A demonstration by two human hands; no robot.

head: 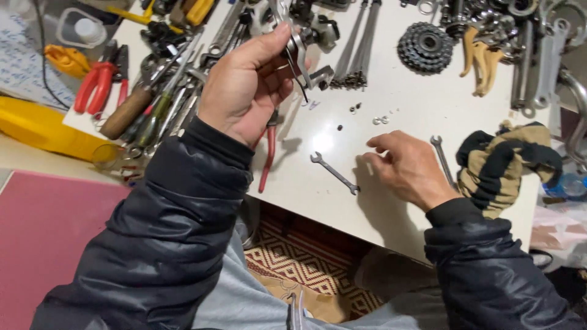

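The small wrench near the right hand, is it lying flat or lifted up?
Lying flat: the small wrench rests on the white table, beside the right hand, untouched.

Small metal part [298, 49] mostly hidden in left hand [247, 85], tiny washers [380, 120] indistinct, spanners [544, 55] cut off at top edge

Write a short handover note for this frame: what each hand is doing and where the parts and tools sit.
Left hand: raised over the white table, gripping a small metal bike part.
Right hand: resting on the table, fingertips pinched near the edge; nothing clearly held.
Small open-end wrench lies between the hands, untouched. Loose nuts and washers lie beyond it.
Cog cluster further back, work gloves at right.
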